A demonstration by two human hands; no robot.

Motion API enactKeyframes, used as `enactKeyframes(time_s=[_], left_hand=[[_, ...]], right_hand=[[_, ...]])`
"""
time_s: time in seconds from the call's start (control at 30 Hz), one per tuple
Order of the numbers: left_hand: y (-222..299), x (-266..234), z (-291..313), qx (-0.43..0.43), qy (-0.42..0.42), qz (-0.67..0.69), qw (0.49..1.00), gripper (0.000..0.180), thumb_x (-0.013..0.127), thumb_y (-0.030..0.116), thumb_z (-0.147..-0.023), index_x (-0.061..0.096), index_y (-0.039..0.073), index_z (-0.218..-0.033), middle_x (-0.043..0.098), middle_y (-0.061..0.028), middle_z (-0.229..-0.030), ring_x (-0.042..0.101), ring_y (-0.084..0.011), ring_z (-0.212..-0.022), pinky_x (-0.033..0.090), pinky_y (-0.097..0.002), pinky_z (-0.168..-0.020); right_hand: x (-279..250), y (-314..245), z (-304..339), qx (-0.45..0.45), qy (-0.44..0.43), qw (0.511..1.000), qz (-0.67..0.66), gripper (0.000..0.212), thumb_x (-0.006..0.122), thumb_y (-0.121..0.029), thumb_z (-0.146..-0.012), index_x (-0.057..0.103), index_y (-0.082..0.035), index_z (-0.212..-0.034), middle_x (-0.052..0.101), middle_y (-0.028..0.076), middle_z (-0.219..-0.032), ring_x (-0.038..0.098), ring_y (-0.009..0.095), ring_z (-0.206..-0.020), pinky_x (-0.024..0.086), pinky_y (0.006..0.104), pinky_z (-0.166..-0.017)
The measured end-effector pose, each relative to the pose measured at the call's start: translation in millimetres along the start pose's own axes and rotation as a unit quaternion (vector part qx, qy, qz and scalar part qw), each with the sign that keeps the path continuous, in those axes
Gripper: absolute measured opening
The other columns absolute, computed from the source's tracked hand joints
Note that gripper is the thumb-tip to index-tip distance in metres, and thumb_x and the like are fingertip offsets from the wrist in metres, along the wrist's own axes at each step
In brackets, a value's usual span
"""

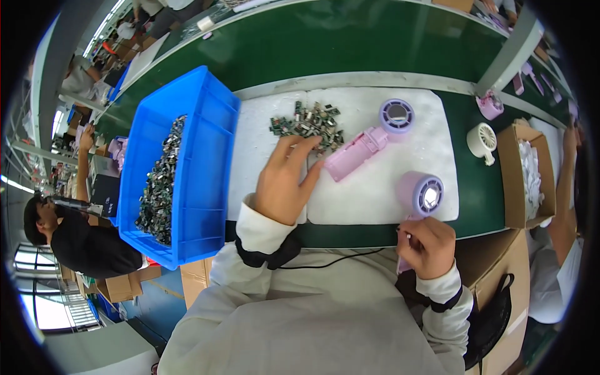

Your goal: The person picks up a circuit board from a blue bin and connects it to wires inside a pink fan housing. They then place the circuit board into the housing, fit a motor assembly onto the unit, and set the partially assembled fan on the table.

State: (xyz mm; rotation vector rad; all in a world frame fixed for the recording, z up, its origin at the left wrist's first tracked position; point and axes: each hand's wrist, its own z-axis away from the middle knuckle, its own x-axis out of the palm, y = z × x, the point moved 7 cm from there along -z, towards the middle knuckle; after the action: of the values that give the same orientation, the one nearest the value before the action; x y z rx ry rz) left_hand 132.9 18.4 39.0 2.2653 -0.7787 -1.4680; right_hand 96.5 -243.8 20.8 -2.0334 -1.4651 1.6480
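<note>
My left hand [284,181] is over the white foam mat [375,209], fingers apart and curved, its fingertips at the near edge of a pile of small green circuit boards [306,122]. Nothing shows between its fingers. At the mat's near edge, my right hand [428,247] is closed on the handle of a pink-purple handheld fan [422,194], whose round head rests at the mat's edge. The fist hides most of that handle. Farther up the mat lies another handheld fan [397,115], its pink handle slanting toward my left hand.
A blue bin [206,156] of circuit boards stands tilted on the left. To the right are a white fan head [482,140], a pink fan part [489,105] and a cardboard box [515,181] with white pieces. A metal post [509,56] rises at far right. People sit on both sides.
</note>
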Motion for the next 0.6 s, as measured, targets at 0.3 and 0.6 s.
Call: enactKeyframes(time_s=[0.3,0.6], left_hand=[[-14.0,-3.2,1.8,-0.055,-0.010,0.043,0.997,0.031,0.072,-0.003,-0.088,0.070,0.003,-0.119,0.068,-0.0152,-0.099,0.068,-0.0234,-0.078,0.055,-0.0323,-0.073],[42.9,15.4,33.3,-0.016,-0.034,0.203,0.978,0.026,0.068,-0.005,-0.093,0.069,-0.002,-0.119,0.068,-0.0120,-0.101,0.069,-0.0164,-0.085,0.055,-0.0285,-0.075]], right_hand=[[-8.4,7.7,0.0,0.078,0.071,0.994,-0.022,0.013,0.077,-0.002,-0.080,0.074,-0.005,-0.093,0.053,0.005,-0.062,0.050,0.016,-0.049,0.039,0.0299,-0.049],[-11.9,10.5,1.5,0.061,0.094,0.992,-0.052,0.012,0.077,-0.003,-0.081,0.075,-0.004,-0.092,0.054,0.004,-0.069,0.050,0.015,-0.053,0.040,0.0293,-0.050]])
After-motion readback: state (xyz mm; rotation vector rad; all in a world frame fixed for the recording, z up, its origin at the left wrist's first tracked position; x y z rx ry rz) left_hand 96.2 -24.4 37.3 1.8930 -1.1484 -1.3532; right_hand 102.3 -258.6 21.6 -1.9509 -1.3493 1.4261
